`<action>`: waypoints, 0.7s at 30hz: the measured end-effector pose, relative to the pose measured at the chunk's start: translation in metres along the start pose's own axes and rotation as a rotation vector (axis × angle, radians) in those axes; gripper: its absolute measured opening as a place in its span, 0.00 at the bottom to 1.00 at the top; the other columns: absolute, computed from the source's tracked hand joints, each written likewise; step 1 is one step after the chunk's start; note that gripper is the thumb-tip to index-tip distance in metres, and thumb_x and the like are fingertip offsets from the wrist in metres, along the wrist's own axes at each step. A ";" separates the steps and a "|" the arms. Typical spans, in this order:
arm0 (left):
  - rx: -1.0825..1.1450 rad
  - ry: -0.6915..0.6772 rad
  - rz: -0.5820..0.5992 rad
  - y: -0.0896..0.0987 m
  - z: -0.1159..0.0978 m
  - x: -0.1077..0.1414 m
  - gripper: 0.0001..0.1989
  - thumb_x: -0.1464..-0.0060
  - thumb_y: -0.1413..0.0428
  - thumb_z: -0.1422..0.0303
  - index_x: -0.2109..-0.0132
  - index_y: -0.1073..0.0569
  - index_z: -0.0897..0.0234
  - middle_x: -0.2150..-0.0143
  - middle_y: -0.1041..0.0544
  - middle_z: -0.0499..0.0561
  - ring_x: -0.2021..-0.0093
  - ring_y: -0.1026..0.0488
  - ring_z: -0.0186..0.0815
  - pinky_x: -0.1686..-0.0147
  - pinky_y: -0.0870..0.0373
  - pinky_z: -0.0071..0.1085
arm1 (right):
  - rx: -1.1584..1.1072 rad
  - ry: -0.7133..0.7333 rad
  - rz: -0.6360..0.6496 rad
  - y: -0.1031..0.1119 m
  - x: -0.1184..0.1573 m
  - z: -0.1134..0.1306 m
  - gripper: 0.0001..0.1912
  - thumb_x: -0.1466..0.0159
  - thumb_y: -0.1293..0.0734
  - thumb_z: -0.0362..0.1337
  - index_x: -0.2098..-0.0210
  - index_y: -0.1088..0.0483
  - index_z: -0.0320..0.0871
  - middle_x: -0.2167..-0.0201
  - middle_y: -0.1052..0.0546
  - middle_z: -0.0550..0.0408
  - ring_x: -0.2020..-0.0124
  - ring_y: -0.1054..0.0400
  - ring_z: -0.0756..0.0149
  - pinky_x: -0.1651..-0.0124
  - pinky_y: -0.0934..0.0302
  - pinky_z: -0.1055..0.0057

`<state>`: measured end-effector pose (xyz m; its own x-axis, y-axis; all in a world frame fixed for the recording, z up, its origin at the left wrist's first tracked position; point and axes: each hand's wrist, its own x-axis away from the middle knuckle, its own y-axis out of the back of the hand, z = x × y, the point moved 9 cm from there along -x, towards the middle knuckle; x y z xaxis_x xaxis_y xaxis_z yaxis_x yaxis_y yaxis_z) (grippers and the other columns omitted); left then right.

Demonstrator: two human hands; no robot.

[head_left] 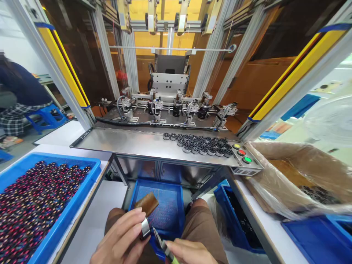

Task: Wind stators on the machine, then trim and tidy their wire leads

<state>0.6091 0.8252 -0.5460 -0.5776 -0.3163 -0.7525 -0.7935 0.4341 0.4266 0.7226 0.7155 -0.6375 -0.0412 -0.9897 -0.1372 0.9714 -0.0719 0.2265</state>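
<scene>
seated person (pixel 24 86): at the far left, dark top and checked bottoms, on a blue stool (pixel 48 116).
blue tray (pixel 95 165): on the white side table, filled with many small dark parts (pixel 49 198) showing red and copper tones.
left hand (pixel 122 238): low in the view, above the lap; thumb and fingers clamped on the silver-rimmed part.
silver-rimmed part (pixel 145 228): small and round, at the left fingertips, its bright band facing the tool.
brown block (pixel 148 203): slanted, just beyond the left fingers, seen against the floor of a blue bin (pixel 172 200).
pointed tool (pixel 160 242): metal tip and green handle; tip just beside the silver-rimmed part, slightly apart.
right hand (pixel 192 252): fingers closed around the tool's handle.
black round parts (pixel 203 145): clustered upon the right half of the metal worktop (pixel 129 141), in front of the machine fixtures.
buttons (pixel 241 152): yellow, red and green, at the worktop's right end.
plastic-lined box (pixel 286 179): at the right, dark parts inside.
</scene>
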 end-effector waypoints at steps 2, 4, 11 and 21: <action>-0.012 -0.069 -0.026 0.002 -0.006 0.001 0.33 0.51 0.38 0.85 0.39 0.30 0.63 0.51 0.17 0.54 0.52 0.18 0.41 0.49 0.20 0.33 | -0.038 -0.062 0.035 -0.005 -0.001 -0.006 0.31 0.34 0.40 0.62 0.52 0.24 0.42 0.75 0.33 0.54 0.75 0.41 0.70 0.73 0.46 0.75; -0.018 -0.095 -0.012 0.002 -0.008 0.003 0.32 0.51 0.39 0.86 0.39 0.32 0.66 0.51 0.17 0.56 0.51 0.18 0.42 0.49 0.20 0.36 | -0.081 -0.087 0.051 -0.006 -0.003 -0.007 0.35 0.36 0.40 0.66 0.49 0.24 0.42 0.76 0.33 0.55 0.75 0.42 0.70 0.73 0.46 0.75; -0.024 -0.087 0.072 -0.002 -0.005 0.011 0.27 0.49 0.41 0.86 0.43 0.34 0.67 0.51 0.17 0.60 0.47 0.20 0.42 0.48 0.20 0.37 | -0.170 -0.112 0.051 -0.006 -0.007 -0.003 0.39 0.40 0.39 0.69 0.48 0.24 0.43 0.75 0.32 0.54 0.76 0.42 0.71 0.75 0.47 0.76; -0.031 -0.068 0.102 -0.002 -0.001 0.016 0.29 0.46 0.40 0.82 0.39 0.36 0.64 0.50 0.17 0.57 0.46 0.21 0.40 0.47 0.20 0.36 | -0.214 -0.067 0.039 -0.007 -0.009 0.002 0.36 0.39 0.38 0.67 0.52 0.23 0.42 0.78 0.34 0.56 0.78 0.45 0.74 0.77 0.51 0.78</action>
<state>0.6007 0.8186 -0.5587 -0.6419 -0.2136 -0.7364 -0.7376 0.4347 0.5168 0.7157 0.7247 -0.6358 -0.0113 -0.9977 -0.0668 0.9997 -0.0126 0.0191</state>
